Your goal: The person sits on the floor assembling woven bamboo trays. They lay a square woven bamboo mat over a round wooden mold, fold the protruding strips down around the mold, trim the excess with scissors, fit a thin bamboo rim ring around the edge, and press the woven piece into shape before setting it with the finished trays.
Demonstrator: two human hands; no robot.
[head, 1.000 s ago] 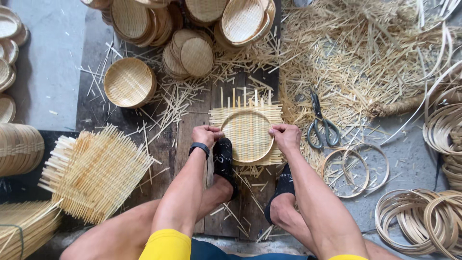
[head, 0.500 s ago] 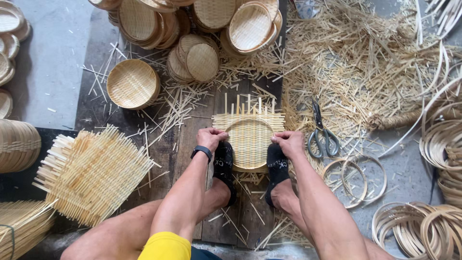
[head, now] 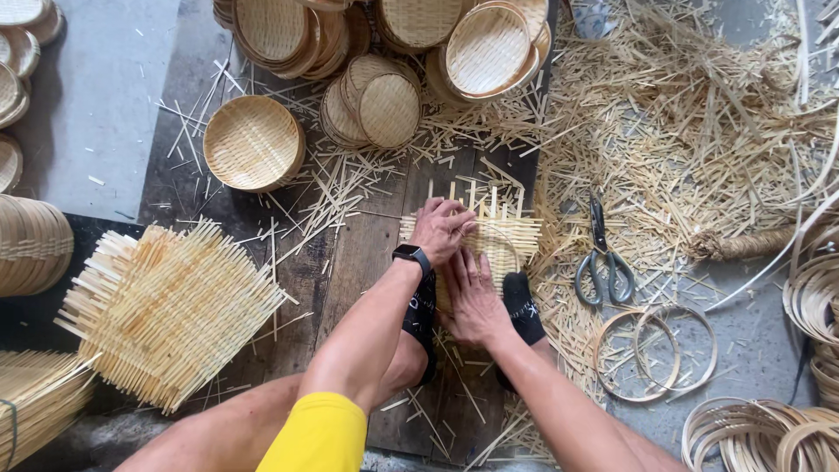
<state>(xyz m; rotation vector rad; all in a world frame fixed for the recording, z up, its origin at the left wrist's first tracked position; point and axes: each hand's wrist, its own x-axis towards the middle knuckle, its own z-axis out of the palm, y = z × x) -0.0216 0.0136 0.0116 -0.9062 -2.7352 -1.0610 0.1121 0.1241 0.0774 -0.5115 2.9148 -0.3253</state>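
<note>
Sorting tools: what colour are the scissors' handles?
Dark grey, metal-looking, on the scissors; seen in the head view.

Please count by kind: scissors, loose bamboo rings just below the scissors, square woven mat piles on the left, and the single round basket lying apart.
Scissors: 1
Loose rings: 2
Square mat piles: 1
Single round basket: 1
Total: 5

yellow shorts, black smartwatch, black socks
</note>
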